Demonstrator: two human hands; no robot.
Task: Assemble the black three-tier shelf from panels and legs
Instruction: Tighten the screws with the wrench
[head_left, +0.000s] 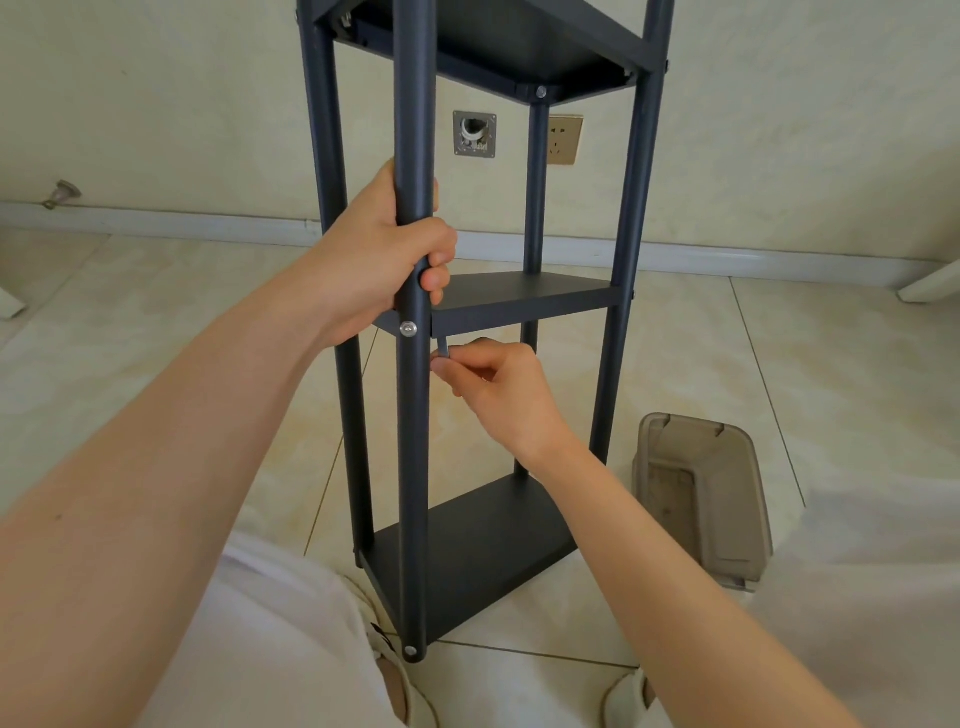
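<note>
Left hand (384, 260): fingers (438, 279) wrapped round the black tubular front leg (414, 467), just above the middle panel (524, 293).
Right hand (498, 384): under that panel, fingers (448, 368) pinching a small grey metal key (443, 347).
Shelf (467, 551): black three-tier frame standing on cream floor tiles (156, 322).

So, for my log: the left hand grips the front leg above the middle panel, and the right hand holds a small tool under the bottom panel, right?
No. The head view shows the right hand holding the small tool under the middle panel, not the bottom one. The left hand does grip the front leg above it.
</note>
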